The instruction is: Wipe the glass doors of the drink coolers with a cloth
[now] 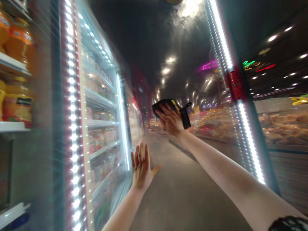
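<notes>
My right hand [171, 121] is raised in the middle of the view at the end of an outstretched arm. Its fingers lie across a black, soft-looking pad [184, 118] with a small loop and a yellow patch, and the palm side is hidden. Lower and to the left, my left hand [141, 173] holds nothing, with its fingers stretched and its thumb out to the side. Whether it touches a surface cannot be made out. Beyond the hands, a door frame with a bright light strip [250, 141] leans across the right side.
On the left stands a lit display fridge [103, 123] with shelves of packaged goods. Nearer, orange drink bottles [18, 101] sit on white shelves. A grey floor [173, 192] runs down the aisle. Blurred produce heaps [284, 128] lie at the right.
</notes>
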`<state>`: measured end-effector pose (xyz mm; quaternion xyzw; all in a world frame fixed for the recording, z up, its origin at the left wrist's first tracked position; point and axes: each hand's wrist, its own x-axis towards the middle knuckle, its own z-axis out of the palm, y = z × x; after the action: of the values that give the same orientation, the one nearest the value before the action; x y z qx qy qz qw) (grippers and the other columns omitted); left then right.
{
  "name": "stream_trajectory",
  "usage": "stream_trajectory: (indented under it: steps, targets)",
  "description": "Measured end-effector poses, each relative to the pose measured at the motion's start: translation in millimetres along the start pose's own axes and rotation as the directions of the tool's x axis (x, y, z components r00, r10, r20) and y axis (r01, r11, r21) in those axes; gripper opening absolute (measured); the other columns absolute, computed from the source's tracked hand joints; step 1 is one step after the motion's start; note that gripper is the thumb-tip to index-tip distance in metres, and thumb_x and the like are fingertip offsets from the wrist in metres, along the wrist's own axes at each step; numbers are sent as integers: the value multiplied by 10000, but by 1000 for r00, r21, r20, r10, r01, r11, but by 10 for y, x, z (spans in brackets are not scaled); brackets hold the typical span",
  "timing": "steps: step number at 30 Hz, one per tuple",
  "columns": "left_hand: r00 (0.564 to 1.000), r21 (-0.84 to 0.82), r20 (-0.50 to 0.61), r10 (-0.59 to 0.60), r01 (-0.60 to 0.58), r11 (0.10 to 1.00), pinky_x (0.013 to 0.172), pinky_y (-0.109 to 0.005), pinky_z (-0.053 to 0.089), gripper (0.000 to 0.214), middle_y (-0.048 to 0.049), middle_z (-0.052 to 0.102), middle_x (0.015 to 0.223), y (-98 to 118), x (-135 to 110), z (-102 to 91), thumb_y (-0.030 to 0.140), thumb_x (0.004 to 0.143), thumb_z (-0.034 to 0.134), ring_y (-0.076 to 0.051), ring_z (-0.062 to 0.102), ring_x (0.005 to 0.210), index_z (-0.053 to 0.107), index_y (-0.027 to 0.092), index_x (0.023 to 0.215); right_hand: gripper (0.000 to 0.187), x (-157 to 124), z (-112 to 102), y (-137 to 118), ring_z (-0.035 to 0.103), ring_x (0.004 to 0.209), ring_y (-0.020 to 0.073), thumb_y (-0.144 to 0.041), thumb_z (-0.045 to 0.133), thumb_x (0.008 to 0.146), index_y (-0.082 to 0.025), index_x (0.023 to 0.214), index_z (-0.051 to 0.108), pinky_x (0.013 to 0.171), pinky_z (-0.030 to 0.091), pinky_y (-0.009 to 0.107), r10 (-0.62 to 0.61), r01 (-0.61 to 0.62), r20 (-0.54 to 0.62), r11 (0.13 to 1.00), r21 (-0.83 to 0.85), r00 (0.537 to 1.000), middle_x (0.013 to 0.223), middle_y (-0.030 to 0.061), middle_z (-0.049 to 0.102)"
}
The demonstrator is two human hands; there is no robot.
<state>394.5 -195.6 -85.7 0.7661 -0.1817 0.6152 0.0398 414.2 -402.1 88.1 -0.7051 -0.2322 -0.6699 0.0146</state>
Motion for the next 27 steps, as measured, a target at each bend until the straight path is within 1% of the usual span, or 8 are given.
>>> stream_trajectory:
  steps: [4,8,14,16,20,23,25,27]
  targets:
    - [997,-19,-36,-62,61,998,1200,-658,198,1216,-275,218,1626,-6,-132,-26,566,764,750,-406,189,1520,-32,148,1596,410,-996,104,-356,332,1477,228,-272,505,987,-365,1380,572,1237,172,533,-436,423,73,895,142,897,1536,-25,479]
    - [999,-46,2,-34,34,998,1203,-650,202,1269,-266,211,1631,13,-149,-31,535,713,808,-405,181,1523,-26,175,1599,415,-1381,-85,124,360,1458,136,-261,481,976,-403,1353,580,1245,210,418,-767,736,160,641,215,621,1512,-94,501]
    - [999,-60,34,38,-36,998,1216,-636,178,1302,-245,252,1622,144,38,-3,493,668,855,-396,164,1529,-6,211,1603,527,-436,-457,1042,315,1482,305,-353,508,973,-265,1491,465,1206,235,563,-176,194,127,971,-143,976,1598,67,382]
    - [999,-60,35,40,-37,998,1215,-638,178,1298,-242,264,1618,198,72,27,505,671,849,-399,170,1527,-6,210,1603,527,-492,-462,1035,309,1486,309,-379,487,988,-258,1500,454,1199,258,564,-33,44,57,978,-205,998,1606,77,364]
    - [998,-70,50,49,-46,997,1209,-655,166,1259,-240,248,1626,309,31,109,528,704,818,-402,175,1525,-11,226,1603,489,-1533,-413,746,361,1464,290,-370,528,968,-331,1455,513,1211,263,554,-266,285,177,954,-94,948,1557,39,448]
    - [992,-90,79,99,-92,992,1202,-671,160,1252,-236,240,1631,423,-22,173,512,712,818,-403,166,1527,-16,232,1602,426,-2307,-486,679,432,1421,175,-295,521,962,-465,1347,588,1216,316,385,-575,574,263,814,88,775,1493,-96,516]
    - [985,-108,91,145,-135,985,1205,-669,154,1251,-224,234,1637,523,-17,210,472,707,835,-397,157,1529,-7,237,1602,449,-2415,-570,800,434,1413,128,-254,518,953,-481,1334,589,1207,332,325,-710,682,298,701,208,638,1487,-139,512]
    - [978,-127,91,187,-175,976,1210,-667,140,1246,-210,232,1642,641,34,244,428,699,852,-388,155,1530,12,251,1602,462,-2168,-639,1012,435,1415,156,-263,548,937,-429,1367,575,1234,294,385,-674,642,319,736,213,666,1495,-99,516]
